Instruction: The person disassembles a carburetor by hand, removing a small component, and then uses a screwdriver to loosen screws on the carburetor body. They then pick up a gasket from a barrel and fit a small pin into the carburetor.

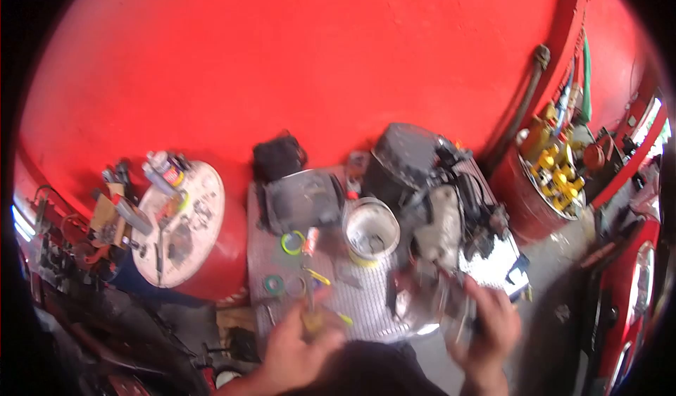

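Observation:
My left hand (299, 343) is closed around the yellowish handle of a screwdriver (312, 318), its thin shaft pointing up and away from me. My right hand (489, 329) grips a blurred grey, partly shiny part (458, 308) over the table's right front edge; its exact kind does not show. Near the left hand lie a small yellow-handled tool (317, 277), a green tape roll (273, 285) and a lime-green ring (292, 242). Beyond both hands stands a white bucket (371, 227) with some dark content.
On the table (366, 301) are a grey housing (303, 202), a large black part (405, 156) and a dirty metal part (440, 223). Left stands a drum with a white top (208, 206) bearing tools and bottles. Right is a red drum (531, 209) of yellow containers, near a red vehicle (634, 304).

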Available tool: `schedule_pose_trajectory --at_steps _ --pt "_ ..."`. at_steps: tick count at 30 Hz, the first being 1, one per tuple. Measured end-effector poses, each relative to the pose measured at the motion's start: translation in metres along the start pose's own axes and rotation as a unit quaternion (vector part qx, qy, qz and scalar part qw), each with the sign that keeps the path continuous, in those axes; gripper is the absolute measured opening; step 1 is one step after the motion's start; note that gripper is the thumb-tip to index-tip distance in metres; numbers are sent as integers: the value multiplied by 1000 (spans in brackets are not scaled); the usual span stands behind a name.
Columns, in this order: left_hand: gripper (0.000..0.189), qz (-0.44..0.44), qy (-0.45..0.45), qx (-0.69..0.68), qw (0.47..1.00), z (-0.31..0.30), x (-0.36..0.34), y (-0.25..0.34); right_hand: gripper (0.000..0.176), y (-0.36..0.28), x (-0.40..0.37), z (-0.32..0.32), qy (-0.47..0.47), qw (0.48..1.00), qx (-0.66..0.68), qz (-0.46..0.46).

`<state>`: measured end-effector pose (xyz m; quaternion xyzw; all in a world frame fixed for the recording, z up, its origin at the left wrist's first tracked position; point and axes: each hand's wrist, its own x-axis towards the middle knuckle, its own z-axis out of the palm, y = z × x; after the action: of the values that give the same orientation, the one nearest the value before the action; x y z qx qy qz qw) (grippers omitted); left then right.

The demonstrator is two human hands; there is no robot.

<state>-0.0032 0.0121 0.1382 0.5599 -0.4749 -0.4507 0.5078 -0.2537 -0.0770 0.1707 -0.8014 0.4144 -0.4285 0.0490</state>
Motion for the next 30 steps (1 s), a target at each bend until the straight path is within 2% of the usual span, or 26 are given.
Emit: schedule_pose_trajectory --at_steps 2,4,6,10,13,16,20,23,24,27,28,30 --pt "50 0 15 107 994 -13 -3 -30 47 59 -26 46 11 968 174 183" --pt "47 -19 13 141 990 -19 -8 -38 32 71 -23 66 -14 859 321 398" --pt "43 -73 31 145 986 -21 -19 -31 32 100 -50 91 1 832 347 433" --pt "38 6 -47 220 974 -24 -15 -18 33 109 -73 107 -12 808 390 443" --pt "37 2 -66 247 967 -27 -10 -15 34 115 -81 114 -8 771 420 479" --pt "38 -39 -102 239 965 -29 -5 -5 31 117 -82 113 -2 747 439 499" --pt "39 -24 -109 245 963 -27 -2 -8 31 128 -92 116 29 692 463 553" --pt "39 -5 -100 248 964 -27 0 -12 36 111 -87 109 37 733 446 512" --pt "38 -11 -98 250 963 -27 0 -11 38 113 -89 108 15 765 429 481" --pt "38 -25 -105 244 964 -24 -3 -8 36 117 -83 110 44 812 352 463" --pt "38 -26 -104 240 965 -23 -2 -7 32 121 -83 114 65 842 320 430" --pt "38 -22 -116 231 966 -22 -1 -6 32 116 -74 109 60 854 309 414"
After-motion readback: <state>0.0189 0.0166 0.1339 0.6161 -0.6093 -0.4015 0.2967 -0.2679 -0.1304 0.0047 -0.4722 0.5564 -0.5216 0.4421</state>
